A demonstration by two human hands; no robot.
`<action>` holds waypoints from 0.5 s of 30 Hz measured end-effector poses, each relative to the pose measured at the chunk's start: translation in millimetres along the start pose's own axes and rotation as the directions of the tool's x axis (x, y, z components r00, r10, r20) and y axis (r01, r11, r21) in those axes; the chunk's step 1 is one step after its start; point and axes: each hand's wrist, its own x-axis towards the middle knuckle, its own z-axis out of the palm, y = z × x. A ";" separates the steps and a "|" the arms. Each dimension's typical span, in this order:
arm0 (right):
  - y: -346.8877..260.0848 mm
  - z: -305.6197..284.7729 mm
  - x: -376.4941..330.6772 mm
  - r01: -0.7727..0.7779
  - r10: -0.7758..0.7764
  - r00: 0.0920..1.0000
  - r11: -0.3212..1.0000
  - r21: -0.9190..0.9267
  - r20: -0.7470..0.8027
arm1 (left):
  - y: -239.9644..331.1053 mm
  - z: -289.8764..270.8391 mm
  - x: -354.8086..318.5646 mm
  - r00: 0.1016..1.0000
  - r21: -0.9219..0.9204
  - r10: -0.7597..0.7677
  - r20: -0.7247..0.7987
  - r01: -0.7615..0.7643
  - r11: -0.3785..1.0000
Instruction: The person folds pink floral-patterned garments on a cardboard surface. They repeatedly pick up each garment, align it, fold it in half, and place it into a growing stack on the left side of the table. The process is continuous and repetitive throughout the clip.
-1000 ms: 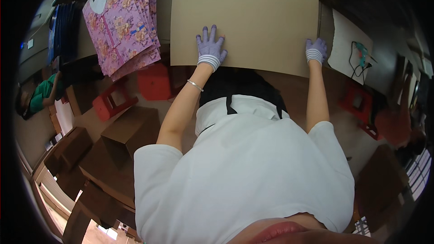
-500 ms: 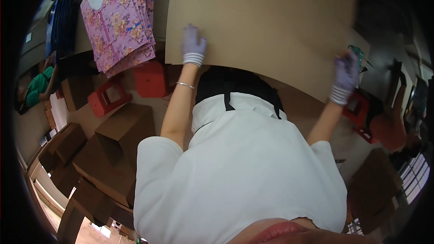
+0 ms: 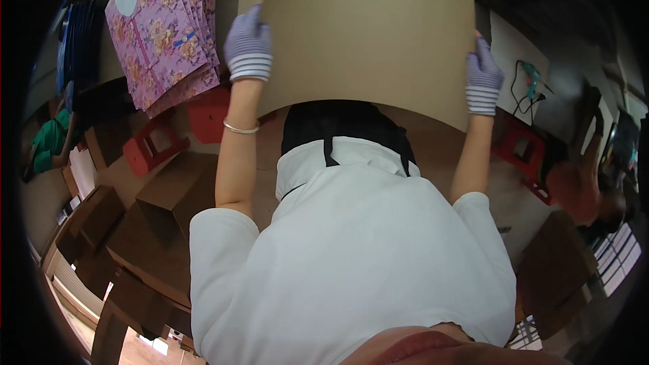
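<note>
Holding large cardboard sheet [image 3: 368, 34] upright ahead of torso: left hand [image 3: 247, 44] clamped on left edge, right hand [image 3: 483, 74] closed on right edge. Sheet likely light, stiff, bends across span; grip opposite edges, gloves aid friction.

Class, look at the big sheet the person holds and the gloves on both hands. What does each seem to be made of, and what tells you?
The sheet looks like plain brown cardboard: matt, even tan face, stiff with a slight bend. The gloves on the left hand and right hand look like knitted fabric, pale purple with striped ribbed cuffs; any coating can't be told.
</note>
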 end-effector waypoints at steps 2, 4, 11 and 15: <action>-3.3 32.9 4.0 0.549 -0.541 0.828 0.836 0.012 -0.146 | 41.4 11.0 0.6 0.979 0.083 0.204 0.001 -0.204 0.975; -42.3 58.0 -4.0 0.568 -0.558 0.823 0.816 0.113 -0.108 | 56.8 37.0 -12.9 0.952 -0.022 0.305 -0.012 -0.306 0.952; -29.3 222.8 9.7 0.609 -0.633 0.771 0.702 -0.369 0.068 | 78.9 147.7 -27.9 0.927 0.362 0.124 0.355 -0.258 0.896; -17.3 190.2 16.9 0.721 -0.720 0.672 0.690 -0.070 -0.172 | 39.2 142.1 -31.0 0.976 0.088 0.181 0.120 -0.192 0.977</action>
